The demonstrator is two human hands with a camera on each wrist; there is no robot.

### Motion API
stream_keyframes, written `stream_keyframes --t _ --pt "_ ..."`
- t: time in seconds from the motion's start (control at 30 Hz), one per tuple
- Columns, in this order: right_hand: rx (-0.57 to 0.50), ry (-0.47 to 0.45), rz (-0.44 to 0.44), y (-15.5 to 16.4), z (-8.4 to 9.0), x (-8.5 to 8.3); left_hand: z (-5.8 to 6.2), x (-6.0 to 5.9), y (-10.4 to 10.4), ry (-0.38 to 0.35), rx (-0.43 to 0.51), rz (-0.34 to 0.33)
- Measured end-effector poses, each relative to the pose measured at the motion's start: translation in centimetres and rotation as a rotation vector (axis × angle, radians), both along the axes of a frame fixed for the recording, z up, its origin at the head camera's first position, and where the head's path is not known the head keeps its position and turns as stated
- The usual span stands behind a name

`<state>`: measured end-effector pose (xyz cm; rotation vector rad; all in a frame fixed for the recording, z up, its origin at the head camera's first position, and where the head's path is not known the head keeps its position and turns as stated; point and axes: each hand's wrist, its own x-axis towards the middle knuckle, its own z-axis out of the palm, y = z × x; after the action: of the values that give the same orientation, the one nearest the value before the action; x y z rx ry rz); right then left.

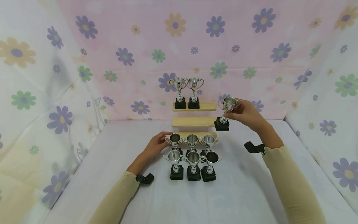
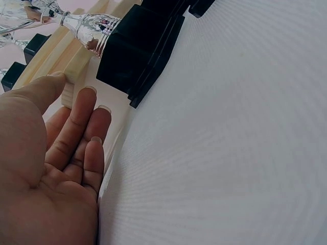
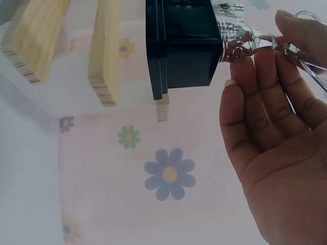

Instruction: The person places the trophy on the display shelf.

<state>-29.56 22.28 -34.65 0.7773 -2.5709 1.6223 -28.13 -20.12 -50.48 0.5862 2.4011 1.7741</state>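
Observation:
My right hand holds a small silver trophy cup with a black base, raised at the right end of the wooden tiered stand. In the right wrist view, thumb and fingers pinch the trophy's stem and handle, its base tilted beside the boards. My left hand is at the stand's lower left end. The left wrist view shows its thumb against the end of a board, fingers behind it. Two trophies stand side by side on the left part of the top board.
Several more trophies stand on the white table before the stand: a front row with one cup in its middle, and a row behind, partly hidden. A flowered cloth hangs behind and at both sides.

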Motion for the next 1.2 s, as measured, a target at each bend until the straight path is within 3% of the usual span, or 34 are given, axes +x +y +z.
stream_keyframes --t 0.47,0.93,1.2 --pt "0.032 -0.01 -0.05 -1.4 2.6 -1.7 0.3 -0.1 0.1 -0.007 -0.022 0.009" --pt "0.08 -0.048 -0.091 -2.5 3.4 -4.0 0.3 -0.1 0.0 0.005 -0.022 0.004" --pt "0.097 -0.088 -0.126 -3.2 3.7 -5.0 0.1 0.0 0.0 -0.03 -0.005 0.007"
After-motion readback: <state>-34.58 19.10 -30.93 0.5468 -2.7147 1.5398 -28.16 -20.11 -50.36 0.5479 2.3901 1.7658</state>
